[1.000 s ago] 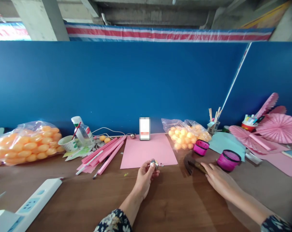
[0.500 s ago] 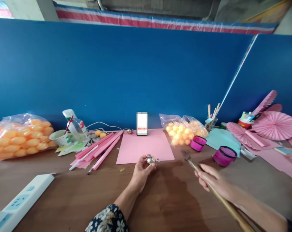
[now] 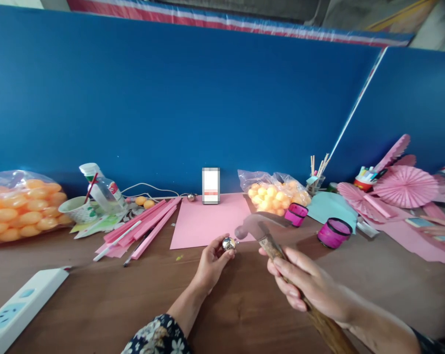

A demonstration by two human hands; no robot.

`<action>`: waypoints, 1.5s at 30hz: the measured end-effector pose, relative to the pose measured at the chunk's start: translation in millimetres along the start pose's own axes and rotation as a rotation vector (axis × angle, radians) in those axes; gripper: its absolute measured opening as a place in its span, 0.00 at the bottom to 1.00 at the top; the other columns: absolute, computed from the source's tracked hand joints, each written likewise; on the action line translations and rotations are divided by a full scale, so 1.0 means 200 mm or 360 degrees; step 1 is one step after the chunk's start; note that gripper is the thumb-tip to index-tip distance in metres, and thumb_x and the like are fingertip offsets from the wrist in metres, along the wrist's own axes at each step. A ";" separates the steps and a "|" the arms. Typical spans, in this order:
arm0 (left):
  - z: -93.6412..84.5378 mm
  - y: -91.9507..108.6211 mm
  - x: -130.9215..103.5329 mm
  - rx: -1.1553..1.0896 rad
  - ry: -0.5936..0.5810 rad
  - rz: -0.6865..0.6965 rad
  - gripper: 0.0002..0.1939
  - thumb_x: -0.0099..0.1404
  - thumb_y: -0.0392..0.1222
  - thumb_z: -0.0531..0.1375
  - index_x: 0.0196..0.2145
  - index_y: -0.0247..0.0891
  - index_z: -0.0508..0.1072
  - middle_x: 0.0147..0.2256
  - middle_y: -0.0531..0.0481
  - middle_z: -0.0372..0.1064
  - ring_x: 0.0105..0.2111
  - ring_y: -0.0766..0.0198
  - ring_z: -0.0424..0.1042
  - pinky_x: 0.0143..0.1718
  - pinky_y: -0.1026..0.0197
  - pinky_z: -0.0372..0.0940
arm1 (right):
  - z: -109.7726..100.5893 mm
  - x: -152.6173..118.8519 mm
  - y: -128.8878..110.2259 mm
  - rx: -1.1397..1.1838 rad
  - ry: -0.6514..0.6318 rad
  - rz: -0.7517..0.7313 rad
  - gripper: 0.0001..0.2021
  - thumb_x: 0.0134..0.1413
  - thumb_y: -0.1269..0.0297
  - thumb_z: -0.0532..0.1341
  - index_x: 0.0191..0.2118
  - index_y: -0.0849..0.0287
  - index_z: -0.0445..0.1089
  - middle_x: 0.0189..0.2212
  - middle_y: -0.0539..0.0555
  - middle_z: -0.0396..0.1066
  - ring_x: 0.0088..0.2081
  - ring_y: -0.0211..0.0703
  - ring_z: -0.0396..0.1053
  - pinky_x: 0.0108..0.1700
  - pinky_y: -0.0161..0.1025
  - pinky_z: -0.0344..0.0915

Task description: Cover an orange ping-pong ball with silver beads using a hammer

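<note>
Between the thumb and fingers of my left hand [image 3: 211, 265] is a shiny silver ball [image 3: 229, 244], held low over the brown table by the near edge of a pink sheet [image 3: 196, 226]. My right hand [image 3: 307, 280] is wrapped round the wooden handle of a hammer [image 3: 272, 246]. The hammer's head, slightly blurred, hangs above and just right of the ball, apart from it. A second silver ball [image 3: 191, 197] lies at the sheet's far left corner.
Pink paper strips [image 3: 149, 228], a plastic bottle [image 3: 102, 189] and a bag of orange balls [image 3: 27, 206] are on the left. A white power strip [image 3: 23, 300] lies near left. Magenta bands [image 3: 335, 233] and pink paper fans [image 3: 406, 187] are on the right, with another person's hand [image 3: 441, 228].
My right hand has brought the hammer left and up, its head now beside the silver ball. My left hand still holds the ball. The camera view has shifted slightly.
</note>
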State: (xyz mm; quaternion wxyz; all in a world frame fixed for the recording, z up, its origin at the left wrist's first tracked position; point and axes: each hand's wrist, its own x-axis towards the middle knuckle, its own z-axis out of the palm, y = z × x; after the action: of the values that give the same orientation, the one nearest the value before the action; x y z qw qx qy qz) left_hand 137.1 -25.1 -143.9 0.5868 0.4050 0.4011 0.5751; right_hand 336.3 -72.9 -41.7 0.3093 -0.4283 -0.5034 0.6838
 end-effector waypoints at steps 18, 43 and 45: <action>0.01 -0.01 0.01 0.0106 0.0053 0.0037 0.26 0.45 0.36 0.66 0.45 0.36 0.70 0.40 0.45 0.73 0.40 0.59 0.71 0.43 0.58 0.64 | 0.04 0.09 0.08 -0.0167 -0.0072 0.0083 0.11 0.56 0.53 0.52 0.36 0.56 0.56 0.27 0.45 0.54 0.20 0.27 0.50 0.17 0.25 0.49; -0.03 -0.03 0.04 0.0166 0.0081 0.0042 0.20 0.50 0.45 0.64 0.40 0.34 0.72 0.30 0.47 0.72 0.27 0.65 0.70 0.30 0.63 0.67 | -0.14 -0.03 0.27 -0.1246 0.0554 -0.0335 0.20 0.55 0.50 0.50 0.48 0.57 0.61 0.32 0.56 0.68 0.32 0.45 0.67 0.31 0.39 0.65; -0.03 -0.03 0.04 0.0212 0.0086 0.0056 0.21 0.50 0.46 0.64 0.41 0.33 0.71 0.32 0.46 0.73 0.28 0.64 0.71 0.31 0.61 0.68 | -0.22 -0.08 0.35 -0.1343 0.0642 -0.0353 0.19 0.54 0.51 0.52 0.47 0.57 0.63 0.35 0.60 0.69 0.39 0.52 0.67 0.38 0.44 0.65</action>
State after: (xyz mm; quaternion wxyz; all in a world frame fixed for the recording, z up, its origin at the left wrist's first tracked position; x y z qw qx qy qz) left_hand 133.4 -17.5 -151.8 0.5373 0.4345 0.4470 0.5680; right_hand 382.7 -88.2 -109.3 0.2711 -0.5842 -0.7095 0.2860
